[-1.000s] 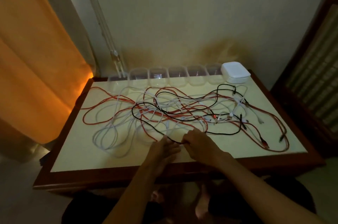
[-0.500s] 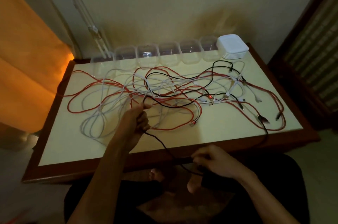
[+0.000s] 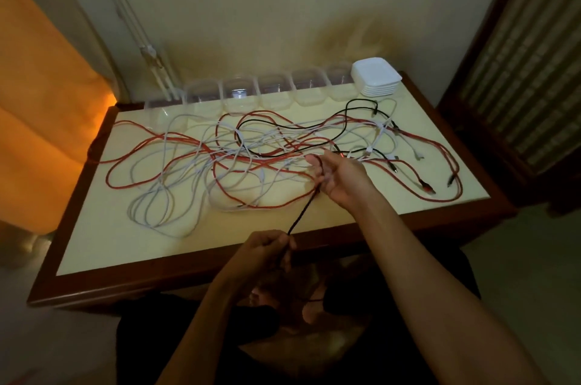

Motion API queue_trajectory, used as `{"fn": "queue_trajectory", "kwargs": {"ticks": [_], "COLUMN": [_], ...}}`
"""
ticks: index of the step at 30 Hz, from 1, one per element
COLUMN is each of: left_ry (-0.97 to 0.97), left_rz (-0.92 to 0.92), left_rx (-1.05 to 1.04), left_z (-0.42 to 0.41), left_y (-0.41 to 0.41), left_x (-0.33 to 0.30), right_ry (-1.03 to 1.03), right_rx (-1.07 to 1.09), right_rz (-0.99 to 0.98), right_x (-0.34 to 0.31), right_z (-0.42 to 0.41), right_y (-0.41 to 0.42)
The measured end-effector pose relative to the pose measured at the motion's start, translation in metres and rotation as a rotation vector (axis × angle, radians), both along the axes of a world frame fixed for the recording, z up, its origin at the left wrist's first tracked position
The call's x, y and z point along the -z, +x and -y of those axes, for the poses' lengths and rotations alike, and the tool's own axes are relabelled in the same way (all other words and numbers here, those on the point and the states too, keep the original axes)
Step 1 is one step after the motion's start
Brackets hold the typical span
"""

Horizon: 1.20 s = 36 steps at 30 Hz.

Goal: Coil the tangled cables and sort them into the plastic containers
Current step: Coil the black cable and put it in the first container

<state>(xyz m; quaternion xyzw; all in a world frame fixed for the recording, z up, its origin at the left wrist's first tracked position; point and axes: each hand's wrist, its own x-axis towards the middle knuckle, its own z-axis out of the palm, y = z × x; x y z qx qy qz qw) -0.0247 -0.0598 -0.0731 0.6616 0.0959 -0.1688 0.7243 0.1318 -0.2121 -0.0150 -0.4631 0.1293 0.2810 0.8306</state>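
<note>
At the desk's six o'clock edge the left hand curls its fingers round the black cable, which runs toward one o'clock into the right hand's closed fingers above the tangle. Half a second ago, the hands were reversed: left up, right low.

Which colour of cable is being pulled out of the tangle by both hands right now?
The black cable: it runs taut from the left hand at the table's near edge to the right hand. The red cables and white cables lie loose.
</note>
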Motion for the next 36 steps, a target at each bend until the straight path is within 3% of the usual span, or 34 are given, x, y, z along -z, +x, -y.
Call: {"fn": "queue_trajectory", "kwargs": {"ticks": [4,10,16,22,36], "left_ry": [0.004,-0.381,-0.358,-0.203,-0.058], "left_rz": [-0.049,-0.214,-0.196,-0.04,0.064], "left_rx": [-0.159,-0.226,-0.29,-0.126,-0.031], "left_z": [0.013,0.031,0.039,0.044,0.05], "left_y": [0.021,0.108,0.157,0.128,0.073], "left_x": [-0.019,-0.054,-0.088,-0.094,-0.056], "right_ry": [-0.189,-0.189,-0.389,-0.384,-0.451], "right_rx": [-0.183,-0.395,-0.574,-0.238,-0.079], "right_rz": [0.185,0.36,0.503,0.219,0.411], "right_x": [0.003,0.021,0.027,0.021,-0.019], "right_z": [0.018,0.032,0.058,0.066,0.02], "right_y": [-0.023,-0.067,-0.085,-0.06,-0.028]}}
